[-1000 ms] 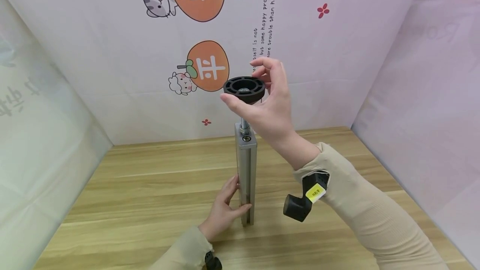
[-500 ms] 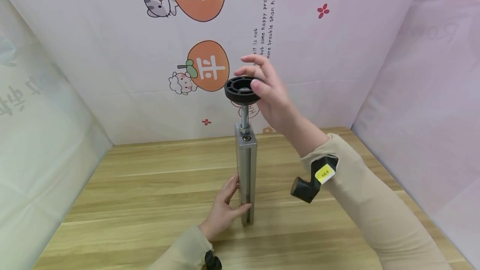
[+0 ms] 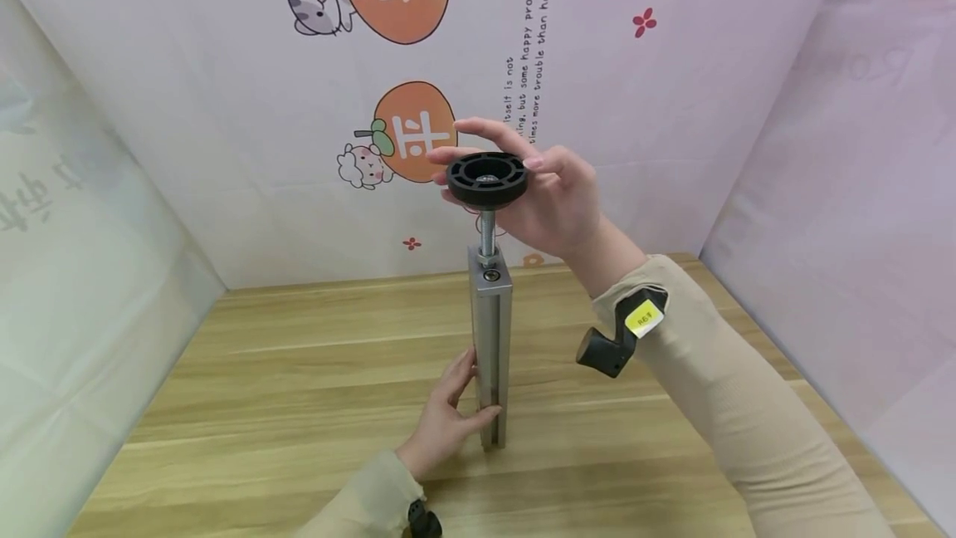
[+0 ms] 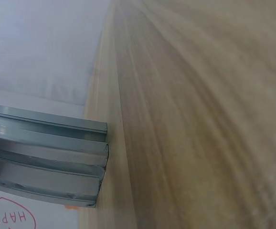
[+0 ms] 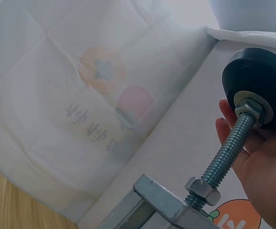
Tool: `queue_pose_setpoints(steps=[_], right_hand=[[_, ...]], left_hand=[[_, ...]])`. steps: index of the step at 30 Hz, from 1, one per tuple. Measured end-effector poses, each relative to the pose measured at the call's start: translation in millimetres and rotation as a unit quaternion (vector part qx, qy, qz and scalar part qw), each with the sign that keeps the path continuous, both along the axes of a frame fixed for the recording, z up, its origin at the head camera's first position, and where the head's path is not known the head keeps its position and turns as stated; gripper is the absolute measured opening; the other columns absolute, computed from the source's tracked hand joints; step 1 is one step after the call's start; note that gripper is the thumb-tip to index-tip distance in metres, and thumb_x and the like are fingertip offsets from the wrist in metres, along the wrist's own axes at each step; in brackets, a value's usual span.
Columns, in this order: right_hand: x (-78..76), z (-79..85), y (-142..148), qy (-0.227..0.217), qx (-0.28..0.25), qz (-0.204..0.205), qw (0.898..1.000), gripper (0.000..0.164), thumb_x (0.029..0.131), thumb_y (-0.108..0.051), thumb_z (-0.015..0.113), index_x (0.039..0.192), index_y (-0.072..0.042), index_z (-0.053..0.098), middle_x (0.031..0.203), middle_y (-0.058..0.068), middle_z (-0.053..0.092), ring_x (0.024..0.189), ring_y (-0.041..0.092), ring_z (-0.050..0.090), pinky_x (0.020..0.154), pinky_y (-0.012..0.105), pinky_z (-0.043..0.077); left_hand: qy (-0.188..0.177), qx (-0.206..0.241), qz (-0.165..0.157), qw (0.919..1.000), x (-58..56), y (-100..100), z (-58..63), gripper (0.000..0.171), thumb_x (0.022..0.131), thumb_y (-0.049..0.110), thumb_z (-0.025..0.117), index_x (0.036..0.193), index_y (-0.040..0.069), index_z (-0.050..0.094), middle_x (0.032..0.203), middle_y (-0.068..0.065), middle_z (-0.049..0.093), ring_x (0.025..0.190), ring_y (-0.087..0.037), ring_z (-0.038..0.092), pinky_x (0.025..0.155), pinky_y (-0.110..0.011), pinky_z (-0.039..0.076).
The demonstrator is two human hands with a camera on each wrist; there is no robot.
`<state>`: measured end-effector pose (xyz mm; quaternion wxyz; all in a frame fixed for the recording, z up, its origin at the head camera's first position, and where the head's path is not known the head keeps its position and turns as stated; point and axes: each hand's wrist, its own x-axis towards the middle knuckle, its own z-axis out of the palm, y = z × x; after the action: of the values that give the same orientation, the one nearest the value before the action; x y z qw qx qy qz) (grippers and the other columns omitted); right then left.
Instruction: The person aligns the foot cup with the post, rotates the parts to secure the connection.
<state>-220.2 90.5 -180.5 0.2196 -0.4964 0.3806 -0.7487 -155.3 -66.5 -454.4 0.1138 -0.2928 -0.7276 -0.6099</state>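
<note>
In the head view an aluminium extrusion profile stands upright on the wooden table. A levelling foot with a round black base points upward from its top end on a threaded stud. My left hand grips the profile low down, thumb in front and fingers at the left side. My right hand is at the black base, thumb tip against its right rim, other fingers stretched out behind it to the left. In the right wrist view a nut sits on the stud near the profile's end.
A bolt head shows in the profile's top end beside the stud. Behind stands a white printed cloth wall, with more cloth walls at left and right. Table surface stretches around the profile.
My right thumb has swept from the base's left front to its right rim, while the fingers have swept leftward behind it. The left hand and the profile have stayed put.
</note>
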Motion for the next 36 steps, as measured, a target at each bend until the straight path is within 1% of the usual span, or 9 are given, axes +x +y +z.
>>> queue_pose_setpoints(steps=[5, 11, 15, 19, 23, 26, 30, 33, 36], right_hand=[[-0.2, -1.5, -1, -0.003, -0.012, 0.012, 1.0, 0.053, 0.072, -0.023, 0.054, 0.125, -0.015, 0.048, 0.126, 0.012, 0.05, 0.119, 0.03, 0.045, 0.109, 0.036, 0.031], [-1.5, -2.9, -1, -0.006, -0.023, 0.027, 0.999, 0.049, 0.074, -0.022, 0.055, 0.122, -0.015, 0.051, 0.124, 0.012, 0.051, 0.116, 0.028, 0.047, 0.106, 0.032, 0.034], [-1.7, -4.5, 0, 0.003, -0.029, 0.034, 0.999, 0.045, 0.076, -0.022, 0.054, 0.12, -0.014, 0.051, 0.122, 0.013, 0.05, 0.116, 0.027, 0.047, 0.105, 0.03, 0.035], [-2.0, -6.7, -1, 0.014, -0.037, 0.031, 0.999, 0.043, 0.077, -0.021, 0.054, 0.119, -0.014, 0.051, 0.12, 0.013, 0.05, 0.114, 0.025, 0.048, 0.105, 0.03, 0.036], [-2.1, -8.3, 0, 0.027, -0.043, 0.02, 0.998, 0.041, 0.079, -0.021, 0.054, 0.119, -0.013, 0.051, 0.121, 0.013, 0.05, 0.112, 0.024, 0.05, 0.101, 0.029, 0.038], [-2.4, -9.1, 1, 0.038, -0.043, 0.007, 0.998, 0.04, 0.081, -0.021, 0.055, 0.12, -0.013, 0.051, 0.122, 0.013, 0.05, 0.113, 0.024, 0.049, 0.099, 0.028, 0.038], [-3.0, -10.4, 3, 0.045, -0.042, -0.014, 0.998, 0.039, 0.084, -0.019, 0.057, 0.121, -0.011, 0.051, 0.125, 0.015, 0.05, 0.117, 0.026, 0.048, 0.101, 0.029, 0.04], [-2.6, -10.7, 5, 0.054, -0.038, -0.031, 0.997, 0.039, 0.085, -0.019, 0.058, 0.123, -0.011, 0.05, 0.126, 0.016, 0.05, 0.118, 0.026, 0.048, 0.1, 0.031, 0.042], [-1.3, -10.1, 7, 0.058, -0.029, -0.059, 0.996, 0.041, 0.086, -0.021, 0.063, 0.123, -0.014, 0.05, 0.125, 0.014, 0.052, 0.114, 0.024, 0.051, 0.098, 0.031, 0.044]], left_hand=[[0.002, 0.004, -0.002, 1.0, -0.3, 0, 0.9, 0.09, 0.08, -0.005, 0.07, 0.151, 0.025, 0.024, 0.143, -0.025, 0.034, 0.123, 0.0, 0.04, 0.106, -0.015, 0.03], [0.02, 0.003, 0.0, 0.9998, -2.1, 0, -1.2, 0.089, 0.08, -0.005, 0.07, 0.151, 0.022, 0.024, 0.143, -0.022, 0.036, 0.122, -0.001, 0.041, 0.106, -0.016, 0.031], [0.022, 0.003, -0.001, 0.9997, -2.1, 0, -2.2, 0.09, 0.08, -0.006, 0.07, 0.151, 0.024, 0.024, 0.144, -0.017, 0.035, 0.123, 0.0, 0.04, 0.106, -0.016, 0.031], [0.022, 0.004, -0.001, 0.9998, -1.6, 0, -1.4, 0.089, 0.08, -0.005, 0.07, 0.151, 0.022, 0.024, 0.144, -0.019, 0.035, 0.124, -0.001, 0.04, 0.106, -0.016, 0.031], [0.019, 0.005, -0.002, 0.9998, -1.1, 0, -0.3, 0.087, 0.08, -0.005, 0.07, 0.151, 0.019, 0.025, 0.144, -0.025, 0.034, 0.124, -0.001, 0.04, 0.106, -0.017, 0.031], [0.016, 0.007, -0.001, 0.9999, -0.7, 0, -0.4, 0.088, 0.08, -0.006, 0.07, 0.151, 0.021, 0.025, 0.143, -0.026, 0.033, 0.124, 0.0, 0.04, 0.106, -0.016, 0.031], [0.019, 0.005, 0.001, 0.9998, -0.2, 0, -1.2, 0.088, 0.079, -0.006, 0.07, 0.151, 0.018, 0.025, 0.143, -0.027, 0.033, 0.123, 0.0, 0.04, 0.106, -0.016, 0.031], [0.017, 0.006, 0.001, 0.9998, -0.4, 0, -1.0, 0.087, 0.079, -0.006, 0.071, 0.15, 0.017, 0.026, 0.143, -0.027, 0.034, 0.123, 0.0, 0.04, 0.106, -0.016, 0.031], [0.014, 0.008, 0.001, 0.9999, -0.6, 0, -0.4, 0.087, 0.079, -0.005, 0.071, 0.15, 0.018, 0.026, 0.144, -0.024, 0.034, 0.123, 0.0, 0.041, 0.106, -0.015, 0.031]])
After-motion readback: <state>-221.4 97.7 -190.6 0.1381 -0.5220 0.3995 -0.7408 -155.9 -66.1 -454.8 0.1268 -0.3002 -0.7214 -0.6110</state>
